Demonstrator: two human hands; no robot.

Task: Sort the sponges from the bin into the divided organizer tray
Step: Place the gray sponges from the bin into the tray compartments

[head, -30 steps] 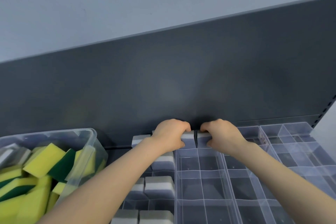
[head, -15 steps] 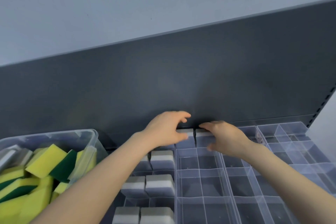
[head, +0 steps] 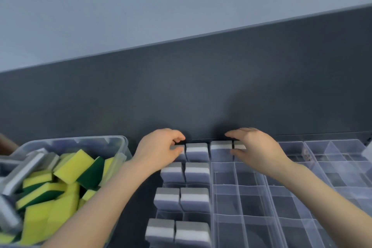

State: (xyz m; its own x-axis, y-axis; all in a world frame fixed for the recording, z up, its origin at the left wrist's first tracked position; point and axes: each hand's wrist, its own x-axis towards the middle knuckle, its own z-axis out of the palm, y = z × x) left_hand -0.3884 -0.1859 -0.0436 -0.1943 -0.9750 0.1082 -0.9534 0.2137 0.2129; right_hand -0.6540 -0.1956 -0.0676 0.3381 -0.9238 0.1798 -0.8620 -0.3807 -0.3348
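Note:
A clear bin (head: 123,148) at the left holds several yellow-green sponges (head: 73,165) and some grey-white ones (head: 22,175). The clear divided organizer tray (head: 249,203) lies to its right. Its left two columns hold several grey-white sponges (head: 197,173). Along the back row, my left hand (head: 159,148) curls its fingers and thumb round the leftmost grey sponge (head: 179,150), which is mostly hidden. My right hand (head: 253,147) pinches another grey sponge (head: 240,145) between thumb and fingers. Two more sponges (head: 221,145) stand between the hands.
A dark grey back panel (head: 201,96) rises directly behind the tray and bin. Further clear compartments (head: 342,159) continue to the right, with a small speckled object (head: 307,155) in one. Many tray cells in front of my right hand hold nothing.
Both hands were together on the two middle back-row sponges. They have since moved apart: the left hand to the leftmost sponge, the right hand to the sponge one cell further right.

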